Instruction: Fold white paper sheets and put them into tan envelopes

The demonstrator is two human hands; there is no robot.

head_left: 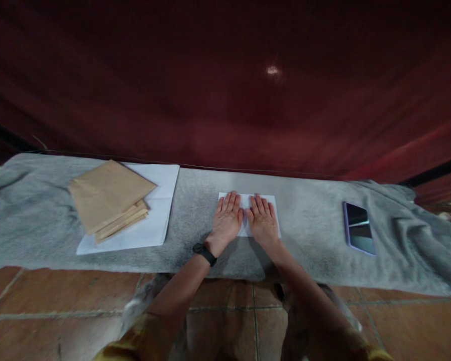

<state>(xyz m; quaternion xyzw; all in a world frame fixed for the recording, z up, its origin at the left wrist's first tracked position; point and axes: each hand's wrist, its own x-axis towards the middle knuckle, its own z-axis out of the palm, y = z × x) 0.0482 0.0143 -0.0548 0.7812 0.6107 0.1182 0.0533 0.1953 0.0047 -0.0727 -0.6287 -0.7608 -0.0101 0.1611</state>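
Note:
A small white sheet of paper [244, 231] lies on the grey cloth in front of me; whether it is folded I cannot tell. Flat on its left part rests my left hand [227, 218], fingers stretched away from me. My right hand [262, 219] lies flat on the right part in the same way. The two thumbs nearly meet over the middle of the paper, and both hands cover much of it. Neither hand grips anything. A dark watch [205, 252] is on my left wrist.
To the left, several brown paper envelopes or bags [110, 193] lie on a stack of larger white sheets [164, 200]. A phone [360, 228] with a purple edge lies at the right. The grey cloth [308, 225] covers a narrow bench before a dark red surface [210, 100]. Below is tiled floor [60, 291].

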